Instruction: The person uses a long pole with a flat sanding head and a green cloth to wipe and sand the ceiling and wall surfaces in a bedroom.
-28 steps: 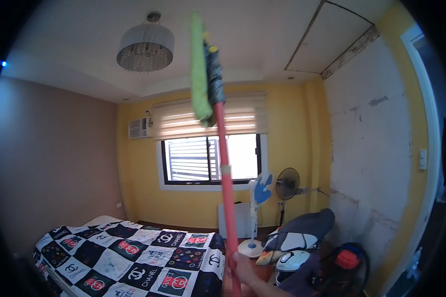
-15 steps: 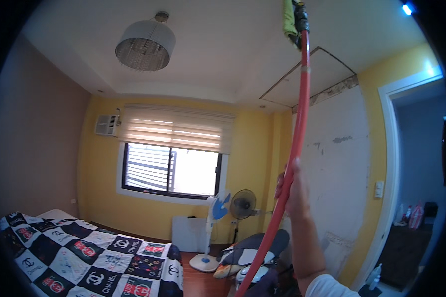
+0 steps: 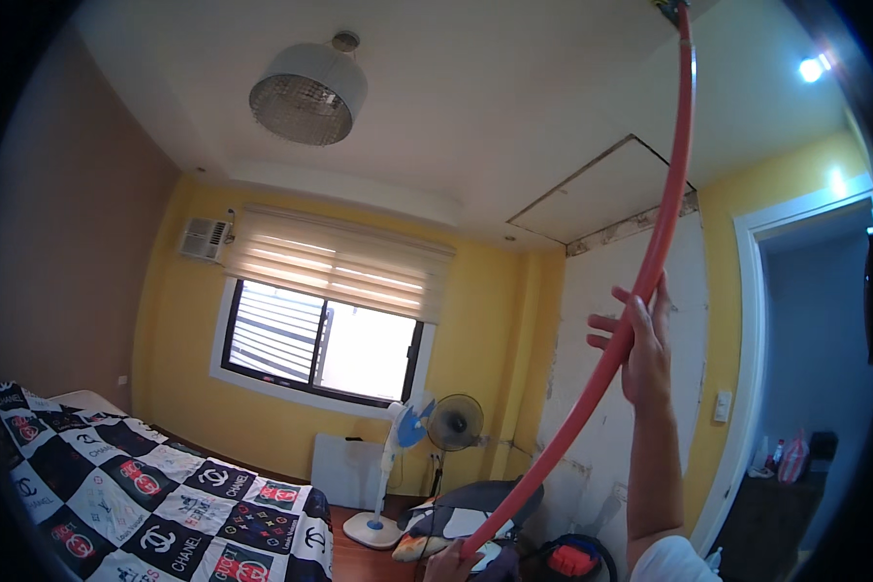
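A long red pole [image 3: 671, 199] rises from the lower middle up to the top right, bending in the fisheye view. Partway up, my right hand [image 3: 648, 354] is on it, the pole lying between the thumb and loosely spread fingers. At the bottom edge my left hand [image 3: 446, 563] is closed round the pole's lower end, partly cut off by the frame. The pole's dark and yellowish head [image 3: 667, 10] is near the ceiling [image 3: 514, 87], mostly out of the picture.
A drum-shaped ceiling lamp [image 3: 310, 92] hangs at upper left. Below are a checked bed [image 3: 179, 509], a white fan [image 3: 383, 485], a dark fan [image 3: 455, 422] and a heap of cushions and bags [image 3: 456, 519]. A doorway [image 3: 752, 388] opens at right.
The pole's upper part has swung right, and its head has mostly left the picture. My right hand has moved right and loosened its fingers. My left hand has come into view below.
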Demonstrator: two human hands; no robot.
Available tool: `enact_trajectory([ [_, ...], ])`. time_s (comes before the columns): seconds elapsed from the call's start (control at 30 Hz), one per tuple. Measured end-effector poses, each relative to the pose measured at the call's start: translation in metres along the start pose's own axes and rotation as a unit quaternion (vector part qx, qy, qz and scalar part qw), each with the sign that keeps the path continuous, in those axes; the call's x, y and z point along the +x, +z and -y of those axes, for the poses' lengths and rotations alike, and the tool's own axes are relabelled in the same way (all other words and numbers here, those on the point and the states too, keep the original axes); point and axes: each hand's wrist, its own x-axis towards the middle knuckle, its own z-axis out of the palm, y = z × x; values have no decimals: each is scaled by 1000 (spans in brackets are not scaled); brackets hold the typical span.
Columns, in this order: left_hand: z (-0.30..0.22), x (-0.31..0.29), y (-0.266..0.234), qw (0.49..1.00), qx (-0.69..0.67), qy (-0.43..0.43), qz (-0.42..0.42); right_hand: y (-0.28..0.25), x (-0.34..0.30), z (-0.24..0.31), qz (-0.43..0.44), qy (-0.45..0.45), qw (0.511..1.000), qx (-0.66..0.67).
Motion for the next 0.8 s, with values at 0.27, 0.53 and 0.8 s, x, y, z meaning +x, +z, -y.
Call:
enact_trajectory([
  [0.27,-59,84,-22,981,-131,81,116,-1,74,52,-58,-56,997,-18],
  [0.53,-147,140,-43,987,-147,54,31,6,186,66,-12,-129,985,-115],
  [0.8,-158,136,-81,985,-156,19,76,35,120,54,-22,-37,995,-94],
])
